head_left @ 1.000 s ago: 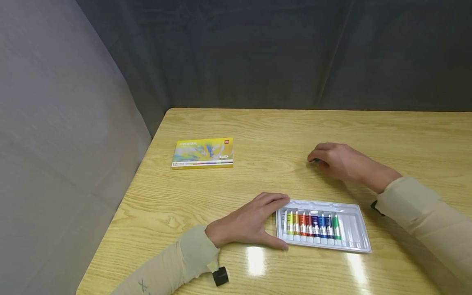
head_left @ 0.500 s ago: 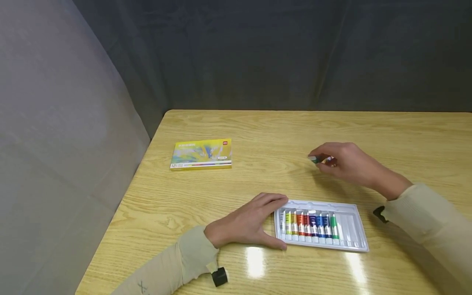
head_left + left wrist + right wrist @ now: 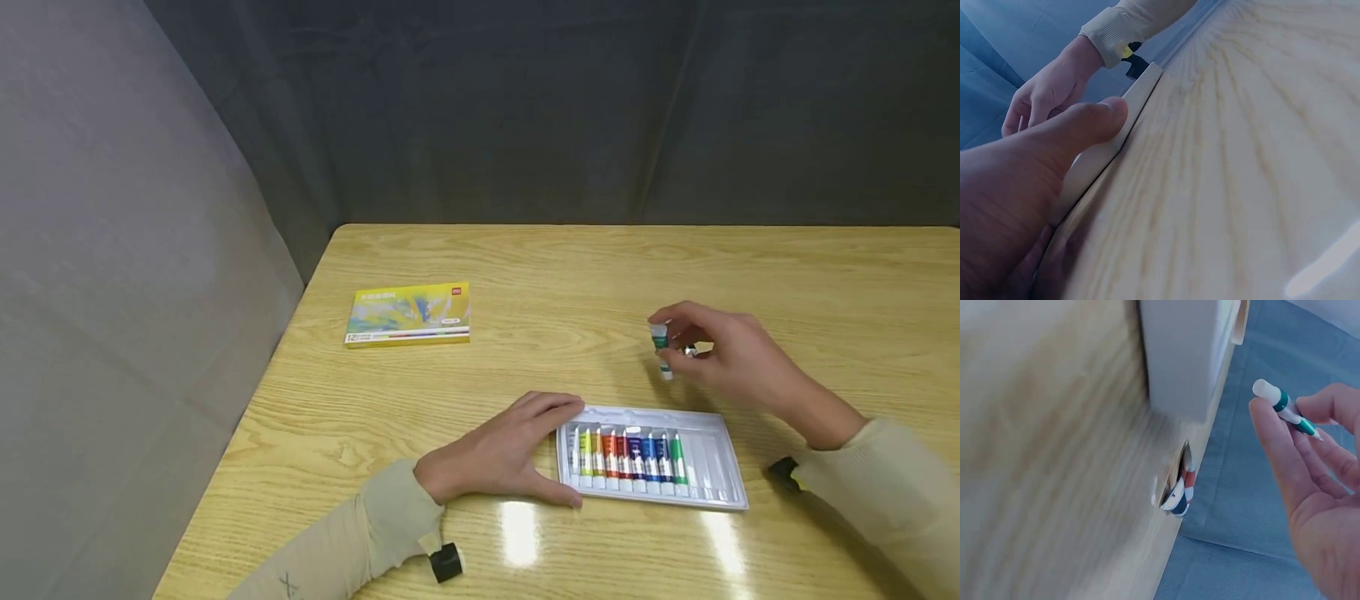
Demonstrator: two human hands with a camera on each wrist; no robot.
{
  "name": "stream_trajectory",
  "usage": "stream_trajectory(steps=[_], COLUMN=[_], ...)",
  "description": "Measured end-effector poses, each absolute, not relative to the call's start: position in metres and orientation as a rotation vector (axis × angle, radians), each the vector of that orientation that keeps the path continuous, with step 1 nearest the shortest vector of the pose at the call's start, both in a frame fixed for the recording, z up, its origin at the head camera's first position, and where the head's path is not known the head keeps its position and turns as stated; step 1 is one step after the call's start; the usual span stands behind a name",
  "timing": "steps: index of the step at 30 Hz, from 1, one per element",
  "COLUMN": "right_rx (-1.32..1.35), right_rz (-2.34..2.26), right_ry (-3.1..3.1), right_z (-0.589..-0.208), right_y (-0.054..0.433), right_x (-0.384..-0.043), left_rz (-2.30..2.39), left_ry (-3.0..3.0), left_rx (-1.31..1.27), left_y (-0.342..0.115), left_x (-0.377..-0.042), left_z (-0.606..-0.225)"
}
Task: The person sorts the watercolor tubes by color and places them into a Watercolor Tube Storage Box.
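In the head view, my left hand [image 3: 504, 454] holds the left end of a white plastic paint tray [image 3: 720, 422], thumb at the near corner and fingers at the far one. Several coloured paint tubes [image 3: 628, 460] lie side by side in it, with bare slots on the right. Beyond the tray my right hand [image 3: 738, 358] pinches a green paint tube [image 3: 660, 340] between thumb and fingers, its white cap end down. The right wrist view shows the tube [image 3: 1294, 414] clear of the table. Behind that hand lie other tubes [image 3: 1180, 492], red, dark and white, their number unclear.
A flat yellow paint box [image 3: 408, 314] lies at the table's far left. The wooden table [image 3: 540, 275] ends at a dark curtain [image 3: 480, 117] behind and a grey cloth wall [image 3: 150, 250] on the left.
My right hand has lifted the green paint tube off the table, drawn it rightward and towards the tray, and turned it upright. My left hand stays at the tray.
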State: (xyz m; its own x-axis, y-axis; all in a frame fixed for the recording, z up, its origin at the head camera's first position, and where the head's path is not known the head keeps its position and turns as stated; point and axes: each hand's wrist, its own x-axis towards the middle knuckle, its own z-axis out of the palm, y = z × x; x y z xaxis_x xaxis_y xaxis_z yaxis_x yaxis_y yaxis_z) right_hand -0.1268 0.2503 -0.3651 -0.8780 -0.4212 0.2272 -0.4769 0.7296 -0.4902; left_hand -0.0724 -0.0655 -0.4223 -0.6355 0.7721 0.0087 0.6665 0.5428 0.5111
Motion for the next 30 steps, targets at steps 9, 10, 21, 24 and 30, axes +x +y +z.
stream_trajectory(steps=[9, 10, 21, 24, 30], right_rx=[0.665, 0.655, 0.466, 0.452, 0.494], right_rz=[0.922, 0.934, 1.068, 1.087, 1.119], right_ry=[-2.828, -2.836, -2.960, -2.965, -2.949], right_z=[-0.366, -0.367, -0.369, -0.370, -0.374], right_y=[0.257, 0.258, 0.267, 0.268, 0.272], right_x=[-0.102, -0.100, -0.078, -0.075, -0.070], left_rz=[0.729, 0.731, 0.746, 0.746, 0.752], left_ry=[2.555, 2.555, 2.554, 2.552, 2.553], left_rx=[1.206, 1.205, 1.200, 1.196, 1.192], left_y=[-0.065, -0.065, -0.065, -0.065, -0.065], left_x=[-0.073, -0.073, -0.071, -0.071, -0.071], left_z=[-0.422, -0.422, -0.423, -0.423, -0.423])
